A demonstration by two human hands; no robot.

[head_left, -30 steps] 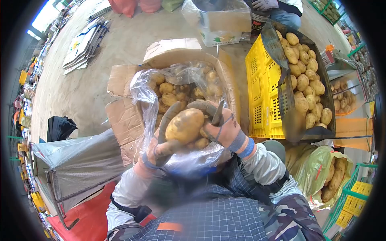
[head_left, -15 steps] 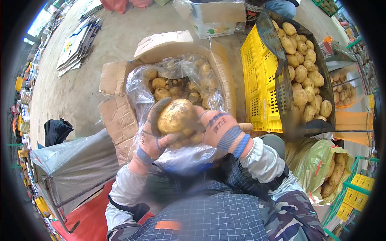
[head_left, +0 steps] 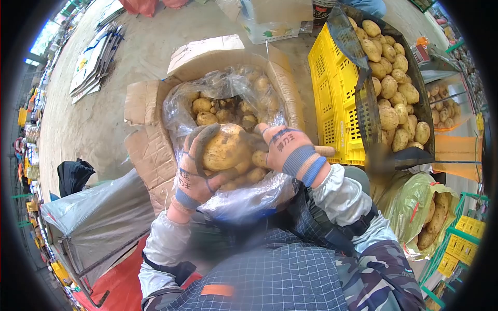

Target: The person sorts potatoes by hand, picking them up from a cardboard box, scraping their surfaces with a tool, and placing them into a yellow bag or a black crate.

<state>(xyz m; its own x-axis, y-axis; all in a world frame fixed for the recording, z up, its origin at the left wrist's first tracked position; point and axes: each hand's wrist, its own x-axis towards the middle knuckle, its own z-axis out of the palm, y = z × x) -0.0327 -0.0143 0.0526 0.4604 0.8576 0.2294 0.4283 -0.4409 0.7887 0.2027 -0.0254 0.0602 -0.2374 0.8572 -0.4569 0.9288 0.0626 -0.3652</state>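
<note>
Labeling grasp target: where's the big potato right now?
Head view, centre: the big potato sits in the left hand, with the right hand beside it, above the bag-lined cardboard box.

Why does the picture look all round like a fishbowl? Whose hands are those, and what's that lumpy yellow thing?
The camera sits on a person's head and looks down, so you see their own arms. Its lens bends everything round. Both hands wear gloves. The left hand cups a big potato; the right hand rests against it, with a wooden handle poking out beneath. Under them stands a cardboard box lined with a plastic bag of more potatoes. Beside it is a yellow crate.
</note>
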